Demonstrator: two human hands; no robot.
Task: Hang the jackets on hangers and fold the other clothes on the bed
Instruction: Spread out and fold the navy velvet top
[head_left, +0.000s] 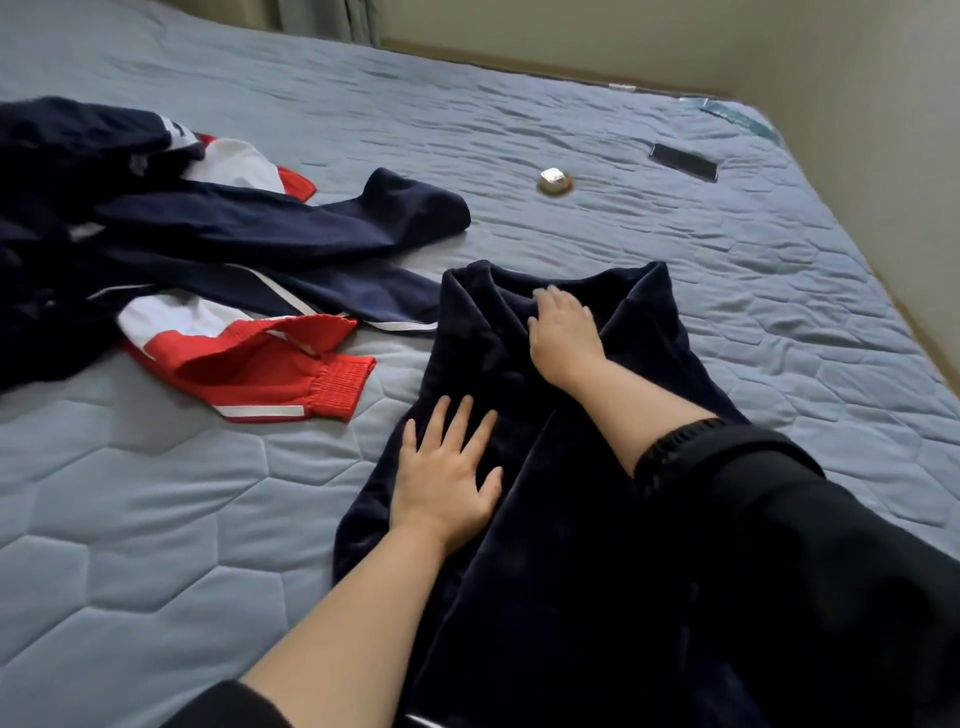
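Evidently mid-fold, from the head view: had the dark navy garment (545, 571) laid lengthwise on the bed (171, 519), right in front of the body. Pressed the left hand (447, 478) flat on its near left part, fingers straight and spread, grip apart, probably to pin the cloth and smooth it. Set the right hand (563, 332) further up, near the top edge, fingers bent over a ridge of fabric; could not tell whether that grip pinched the fold or merely pushed it. Wore a black sleeve (779, 519) on that arm, hiding the garment's near right side. Kept the tangled heap of navy, white and red clothes (249, 364) to the left, just beside the garment's upper edge, unsorted and apt to snag a fold that way. Saw a small round object (555, 182) and a dark phone (683, 161) beyond, well apart.
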